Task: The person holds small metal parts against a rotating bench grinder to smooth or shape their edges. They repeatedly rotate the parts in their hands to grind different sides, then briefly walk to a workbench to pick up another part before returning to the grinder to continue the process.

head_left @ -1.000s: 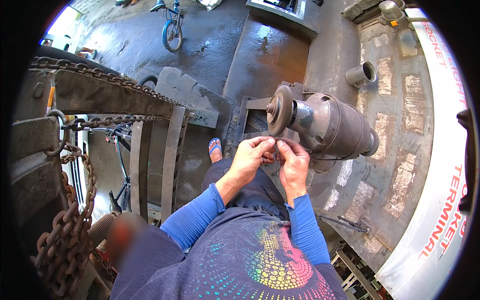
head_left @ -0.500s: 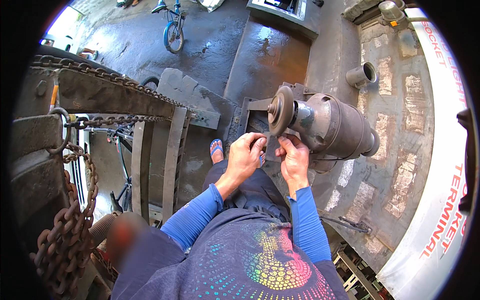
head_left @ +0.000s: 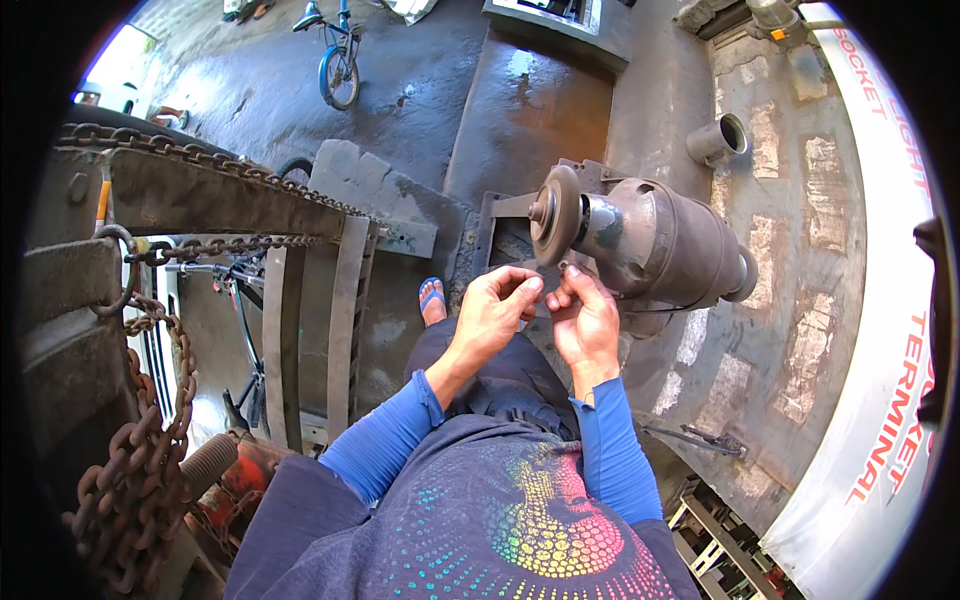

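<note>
A bench grinder with a grey-brown motor body (head_left: 665,240) stands just ahead of me, its round wheel (head_left: 556,217) facing left on the shaft. Both of my hands are close together just below the wheel, apart from it as far as I can tell. My left hand (head_left: 492,318) has thumb and forefinger pinched; whatever is between them is too small to name. My right hand (head_left: 584,325) is closed, fingers curled toward the palm. A tiny light bit (head_left: 563,266) shows at its fingertips under the wheel, its kind unclear.
Rusty chains (head_left: 140,460) hang from a heavy steel beam (head_left: 220,195) on the left. A metal cup (head_left: 717,139) lies on the worn bench (head_left: 770,330) at right, beside a white printed banner (head_left: 880,400). A blue bicycle (head_left: 339,70) stands far ahead on wet floor.
My right hand has turned slightly, its curled fingers and palm showing more. My left hand has barely moved, still pinched. The whole view has shifted a little.
</note>
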Motion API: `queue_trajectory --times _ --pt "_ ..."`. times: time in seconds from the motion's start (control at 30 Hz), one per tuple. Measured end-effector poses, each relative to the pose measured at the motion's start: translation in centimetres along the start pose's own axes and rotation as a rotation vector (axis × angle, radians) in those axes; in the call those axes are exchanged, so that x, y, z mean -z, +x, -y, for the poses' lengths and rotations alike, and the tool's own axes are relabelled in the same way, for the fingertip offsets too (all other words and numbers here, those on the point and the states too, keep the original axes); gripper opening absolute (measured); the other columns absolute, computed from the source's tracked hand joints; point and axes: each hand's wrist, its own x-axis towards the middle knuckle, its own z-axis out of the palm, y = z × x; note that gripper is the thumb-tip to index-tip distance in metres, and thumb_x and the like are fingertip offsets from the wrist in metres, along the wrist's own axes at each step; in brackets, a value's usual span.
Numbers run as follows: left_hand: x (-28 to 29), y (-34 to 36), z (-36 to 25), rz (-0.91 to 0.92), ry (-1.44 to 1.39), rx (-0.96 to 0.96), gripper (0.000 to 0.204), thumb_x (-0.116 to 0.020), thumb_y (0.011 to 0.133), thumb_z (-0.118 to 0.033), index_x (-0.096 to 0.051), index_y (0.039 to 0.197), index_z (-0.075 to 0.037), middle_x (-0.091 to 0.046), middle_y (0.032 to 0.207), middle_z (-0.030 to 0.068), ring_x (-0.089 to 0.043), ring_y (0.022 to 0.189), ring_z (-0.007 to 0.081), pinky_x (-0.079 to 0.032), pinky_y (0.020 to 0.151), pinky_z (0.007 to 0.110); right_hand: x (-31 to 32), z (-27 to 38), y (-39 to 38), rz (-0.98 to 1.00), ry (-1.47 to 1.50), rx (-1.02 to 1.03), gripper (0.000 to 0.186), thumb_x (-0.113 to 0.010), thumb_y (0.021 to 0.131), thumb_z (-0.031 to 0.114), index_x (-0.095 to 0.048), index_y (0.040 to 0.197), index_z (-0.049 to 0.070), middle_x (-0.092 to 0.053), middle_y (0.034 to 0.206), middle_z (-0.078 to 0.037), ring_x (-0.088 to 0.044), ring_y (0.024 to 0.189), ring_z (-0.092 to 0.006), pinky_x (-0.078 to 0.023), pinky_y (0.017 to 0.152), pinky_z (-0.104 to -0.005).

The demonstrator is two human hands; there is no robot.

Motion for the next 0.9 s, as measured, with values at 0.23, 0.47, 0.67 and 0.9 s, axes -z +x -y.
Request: queue_trajectory --times 0.23,0.47,0.67,0.9 --pt "-0.6 -0.5 -0.1 0.051 0.244 0.058 0.022 -0.069 0.097 -0.019 -0.067 0.096 0.003 -0.067 0.078 0.0042 -0.058 0.067 0.0079 -0.049 0.061 0.024 2.5 -1.1 -3.8 -0.060 -0.336 0.030 0.013 -0.072 0.091 0.006 -0.068 0.102 0.000 -0.067 0.083 -0.003 -0.059 0.066 -0.0101 -0.046 0.061 -0.0235" --pt "-0.6 -1.1 1.3 0.129 -0.004 0.304 0.017 -0.062 0.101 -0.017 -0.061 0.102 0.000 -0.070 0.094 0.0108 -0.068 0.078 0.0151 -0.059 0.071 0.030 15.0 -0.1 0.0 -0.351 0.186 0.053 0.016 -0.062 0.101 0.024 -0.059 0.093 0.011 -0.055 0.074 0.000 -0.047 0.061 -0.0131 -0.043 0.061 -0.0329" --pt "-3.5 -1.6 1.4 0.174 0.081 0.373 0.016 -0.062 0.100 -0.016 -0.059 0.100 0.000 -0.070 0.099 0.0138 -0.069 0.083 0.0180 -0.060 0.075 0.034 15.0 0.1 2.5 -0.315 0.200 0.097 0.011 -0.067 0.098 0.018 -0.060 0.093 0.011 -0.055 0.073 0.000 -0.049 0.060 -0.0119 -0.043 0.056 -0.0324" --pt "-9.0 -1.9 2.4 0.269 0.084 0.363 0.017 -0.065 0.099 -0.016 -0.058 0.100 0.000 -0.069 0.103 0.0149 -0.067 0.083 0.0200 -0.058 0.080 0.035 15.9 3.9 -3.6 -0.082 0.307 0.006 0.018 -0.056 0.100 0.014 -0.064 0.110 0.001 -0.066 0.088 -0.007 -0.064 0.074 -0.0187 -0.055 0.070 -0.0376"
